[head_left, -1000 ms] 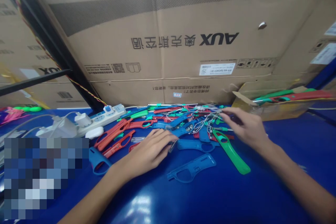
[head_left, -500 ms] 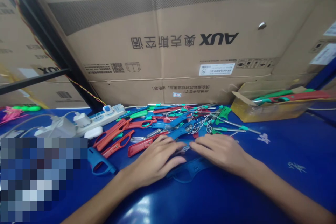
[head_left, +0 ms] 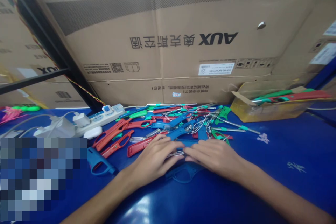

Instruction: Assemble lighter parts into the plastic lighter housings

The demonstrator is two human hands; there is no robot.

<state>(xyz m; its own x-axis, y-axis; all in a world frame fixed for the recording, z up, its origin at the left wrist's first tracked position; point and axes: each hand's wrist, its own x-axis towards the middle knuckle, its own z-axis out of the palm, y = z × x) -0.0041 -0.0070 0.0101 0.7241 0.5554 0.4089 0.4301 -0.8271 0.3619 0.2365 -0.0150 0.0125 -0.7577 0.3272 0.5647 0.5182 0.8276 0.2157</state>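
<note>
- Illumination: even, moderately dim; source out of view.
- Glare: pale patch on the glossy table (head_left: 183,206), lower centre.
- Shadow: soft, beneath the right forearm (head_left: 273,189).
- Focus: soft; white wires (head_left: 179,153) and small print on the cardboard (head_left: 178,17) blurred.
- Distortion: wide-angle stretching towards the edges.
- Lower left: coarse pixelation.

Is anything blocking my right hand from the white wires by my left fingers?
Nothing visible does: your right hand is right beside the white wires at your left hand. The blue casing shows lower in view, not between them.
</note>
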